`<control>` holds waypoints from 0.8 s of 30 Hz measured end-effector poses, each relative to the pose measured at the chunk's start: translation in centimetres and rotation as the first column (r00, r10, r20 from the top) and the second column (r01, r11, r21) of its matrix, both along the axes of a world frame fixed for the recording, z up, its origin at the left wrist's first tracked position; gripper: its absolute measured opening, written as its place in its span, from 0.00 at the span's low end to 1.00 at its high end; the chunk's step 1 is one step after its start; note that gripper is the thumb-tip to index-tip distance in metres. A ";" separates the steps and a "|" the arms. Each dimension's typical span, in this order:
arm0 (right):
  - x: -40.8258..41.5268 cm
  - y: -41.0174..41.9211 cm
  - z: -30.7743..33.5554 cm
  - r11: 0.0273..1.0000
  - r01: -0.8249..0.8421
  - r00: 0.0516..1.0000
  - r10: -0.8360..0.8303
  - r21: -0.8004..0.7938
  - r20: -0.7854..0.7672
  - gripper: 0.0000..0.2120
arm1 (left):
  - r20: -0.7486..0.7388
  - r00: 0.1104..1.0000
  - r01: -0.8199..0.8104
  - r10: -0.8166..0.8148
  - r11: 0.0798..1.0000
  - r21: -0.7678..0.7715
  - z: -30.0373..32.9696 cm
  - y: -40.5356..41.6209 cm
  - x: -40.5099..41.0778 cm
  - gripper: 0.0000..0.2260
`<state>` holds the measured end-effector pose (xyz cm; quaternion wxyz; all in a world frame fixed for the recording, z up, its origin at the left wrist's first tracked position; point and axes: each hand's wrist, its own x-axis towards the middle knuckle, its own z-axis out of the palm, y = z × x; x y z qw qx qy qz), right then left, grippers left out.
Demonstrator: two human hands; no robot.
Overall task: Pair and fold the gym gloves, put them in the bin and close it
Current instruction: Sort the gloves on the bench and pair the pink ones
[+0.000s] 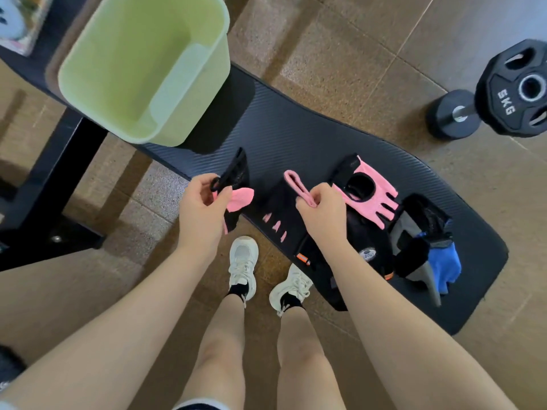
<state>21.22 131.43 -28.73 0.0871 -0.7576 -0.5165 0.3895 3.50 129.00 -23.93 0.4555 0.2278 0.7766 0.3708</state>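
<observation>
While standing at the black bench (pixel 310 137): left hand (pixel 204 202) gripping one pink-and-black glove (pixel 236 199), right hand (pixel 318 211) pinching a second glove's pink loop (pixel 294 184). One more pink glove (pixel 368 196), one blue glove (pixel 444 261), one open green bin (pixel 142 66), two white shoes (pixel 242 267).

Person seen from above: both forearms bare, no sleeves, left hand (pixel 204 199) and right hand (pixel 319 211) w/o rings or watch. Legs bare below dark shorts (pixel 198 405) w/ pale hem. Off-white lace-up sneakers (pixel 243 266), chunky soles, worn over short black socks (pixel 238 288).
</observation>
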 end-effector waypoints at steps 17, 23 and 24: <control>-3.3 -3.5 14.6 0.998 -0.025 0.771 -0.020 -0.062 -0.637 0.09 | 0.588 0.807 0.056 -0.049 0.998 0.007 9.8 -1.1 2.1 0.10; -0.6 -3.2 16.5 0.890 0.286 0.438 -0.451 -0.356 -0.777 0.12 | 0.214 0.878 0.400 -0.427 0.902 0.160 12.9 -1.9 4.2 0.13; -0.1 -3.3 16.8 0.886 0.254 0.361 -0.460 -0.388 -0.811 0.10 | 0.061 0.850 0.505 -0.523 0.843 0.185 13.3 -2.2 4.4 0.13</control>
